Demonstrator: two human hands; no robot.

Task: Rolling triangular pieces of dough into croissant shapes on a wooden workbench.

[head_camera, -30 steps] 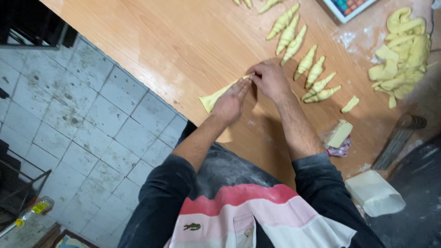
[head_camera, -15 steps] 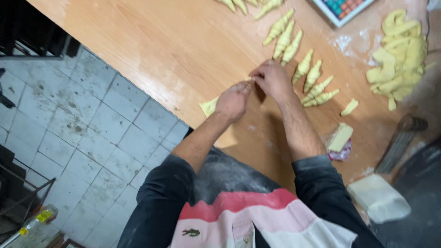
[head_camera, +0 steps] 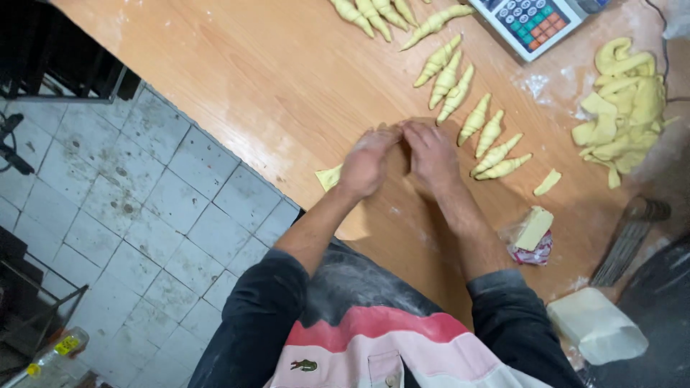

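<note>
My left hand (head_camera: 368, 162) and my right hand (head_camera: 431, 152) lie side by side on the wooden table (head_camera: 251, 79), fingers flat over a piece of pale yellow dough. Only the dough's pointed tail (head_camera: 329, 176) shows, sticking out to the left of my left hand near the table's edge. Just right of my right hand lies a row of rolled dough pieces (head_camera: 492, 144), with more rolled pieces (head_camera: 449, 72) farther up the table.
A heap of cut dough strips (head_camera: 622, 115) lies at the right, a scale with a keypad (head_camera: 532, 25) at the top. A butter block on a wrapper (head_camera: 532, 230), a small dough scrap (head_camera: 548, 182) and a white bag (head_camera: 596, 327) sit near right. Tiled floor (head_camera: 144, 215) lies left.
My hands have pressed down and rolled over the dough triangle, so less of it shows; only its tail remains visible. The camera view has shifted slightly.
</note>
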